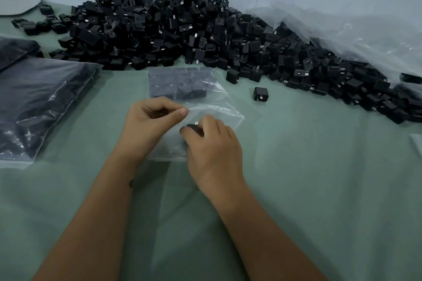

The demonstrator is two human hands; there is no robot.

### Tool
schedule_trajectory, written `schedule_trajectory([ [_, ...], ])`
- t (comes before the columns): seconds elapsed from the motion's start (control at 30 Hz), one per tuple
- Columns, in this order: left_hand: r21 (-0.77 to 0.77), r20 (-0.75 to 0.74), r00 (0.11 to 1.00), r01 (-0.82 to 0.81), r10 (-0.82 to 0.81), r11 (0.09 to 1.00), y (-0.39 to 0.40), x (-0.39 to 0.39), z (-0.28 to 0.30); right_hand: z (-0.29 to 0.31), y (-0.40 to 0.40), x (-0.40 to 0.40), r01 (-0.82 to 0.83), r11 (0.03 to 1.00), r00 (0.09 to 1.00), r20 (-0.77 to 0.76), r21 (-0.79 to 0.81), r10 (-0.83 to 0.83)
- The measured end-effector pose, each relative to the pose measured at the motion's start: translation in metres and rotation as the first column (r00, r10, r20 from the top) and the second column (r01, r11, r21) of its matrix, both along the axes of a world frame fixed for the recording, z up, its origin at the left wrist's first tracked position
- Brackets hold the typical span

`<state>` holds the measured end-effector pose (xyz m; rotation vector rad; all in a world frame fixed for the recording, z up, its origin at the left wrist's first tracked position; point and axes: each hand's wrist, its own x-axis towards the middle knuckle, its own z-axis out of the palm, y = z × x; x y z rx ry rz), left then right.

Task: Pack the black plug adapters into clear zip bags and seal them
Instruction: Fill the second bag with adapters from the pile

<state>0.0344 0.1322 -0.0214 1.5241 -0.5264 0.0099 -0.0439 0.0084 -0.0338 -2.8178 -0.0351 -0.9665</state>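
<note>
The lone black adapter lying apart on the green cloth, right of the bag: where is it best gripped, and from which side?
Probably from above, pinching the lone adapter across its two flat side faces. It lies apart from the pile, its sides free, and its prongs seem to point toward the camera, so avoid that face.

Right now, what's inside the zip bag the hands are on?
The zip bag holds rows of adapters at its far end. The left hand pinches its edge; the right hand holds one adapter at the mouth. Exact count unclear; the hands cover the near end.
</note>
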Motion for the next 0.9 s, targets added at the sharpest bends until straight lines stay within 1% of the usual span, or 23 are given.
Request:
schedule_trajectory([
  [0.07,-0.040,-0.014,0.999,0.036,-0.037,0.999,0.001,0.000,0.001,-0.001,0.001,0.000,-0.021,0.999,0.997,-0.080,-0.024,0.019],
  [0.17,-0.052,-0.018,0.989,0.148,-0.150,0.988,0.002,0.001,0.001,-0.001,0.002,0.002,-0.011,0.998,0.964,-0.267,-0.062,-0.005],
  [0.23,-0.034,-0.011,0.981,0.192,-0.193,0.981,0.001,0.001,0.001,0.000,0.002,0.003,0.008,0.998,0.950,-0.312,-0.058,-0.025],
  [0.27,-0.034,-0.013,0.982,0.188,-0.189,0.982,0.001,0.001,0.000,0.000,0.002,0.004,0.023,0.998,0.946,-0.321,-0.062,-0.042],
  [0.33,-0.048,-0.028,0.994,0.103,-0.104,0.994,0.001,0.001,-0.001,0.002,0.003,0.004,0.061,0.993,0.938,-0.335,-0.099,-0.091],
  [0.4,-0.064,-0.056,0.997,-0.048,0.044,0.997,0.004,0.005,-0.003,0.003,0.004,0.004,0.100,0.988,0.926,-0.351,-0.121,-0.137],
  [0.5,-0.072,-0.106,0.961,-0.262,0.254,0.962,0.007,0.010,-0.008,0.001,0.003,0.003,0.116,0.991,0.947,-0.294,-0.061,-0.129],
  [0.57,-0.035,-0.125,0.932,-0.346,0.340,0.937,0.006,0.011,-0.011,-0.002,0.003,0.005,0.102,0.994,0.960,-0.258,-0.046,-0.111],
  [0.63,0.016,-0.145,0.915,-0.379,0.377,0.925,0.004,0.011,-0.013,-0.004,0.003,0.008,0.086,0.994,0.941,-0.323,-0.061,-0.101],
  [0.7,0.065,-0.156,0.907,-0.387,0.392,0.920,0.003,0.013,-0.015,-0.009,0.000,0.011,0.109,0.992,0.921,-0.369,-0.064,-0.125],
  [0.83,0.103,-0.145,0.900,-0.399,0.410,0.911,0.002,0.015,-0.019,-0.012,-0.002,0.011,0.154,0.985,0.918,-0.358,-0.076,-0.171],
  [0.9,0.153,-0.126,0.885,-0.429,0.448,0.890,0.002,0.017,-0.020,-0.011,-0.003,0.011,0.162,0.984,0.912,-0.369,-0.074,-0.178],
])
